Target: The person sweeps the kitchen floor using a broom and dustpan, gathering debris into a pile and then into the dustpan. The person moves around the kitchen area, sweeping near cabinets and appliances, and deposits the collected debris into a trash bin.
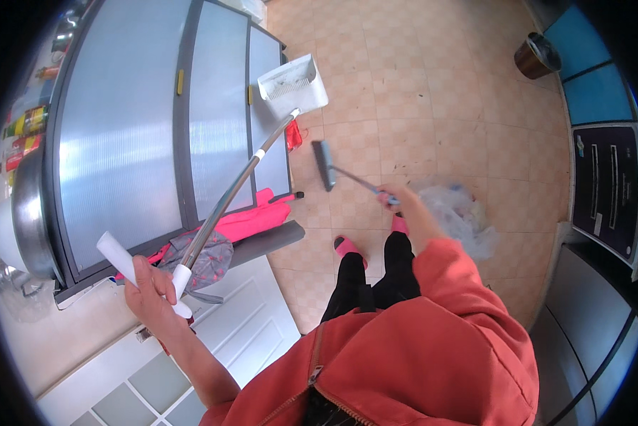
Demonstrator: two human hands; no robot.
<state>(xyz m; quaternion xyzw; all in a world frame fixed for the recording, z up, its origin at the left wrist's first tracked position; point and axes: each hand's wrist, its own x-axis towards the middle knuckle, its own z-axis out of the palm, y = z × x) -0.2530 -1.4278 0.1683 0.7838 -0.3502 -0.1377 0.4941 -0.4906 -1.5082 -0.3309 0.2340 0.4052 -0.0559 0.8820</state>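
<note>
My left hand (151, 293) grips the white T-shaped handle of a long-handled dustpan. Its metal pole runs up and away to the white dustpan (303, 96), which is held in front of the cabinet and has some dark dirt inside. In my right hand (394, 196) is the blue grip of a short broom (327, 165). The broom's grey-blue head with dark bristles is a little blurred, over or on the tiled floor (372, 144). Dark bits of debris are scattered across the tiles to the right of the broom head.
A cabinet (218, 112) with ribbed translucent doors stands on the left. Beside it are a pink umbrella-like item (255, 218) and a white door (255, 314). A clear plastic bag (457, 218) lies by my right leg. A lined brown bin (537, 56) stands at the far right.
</note>
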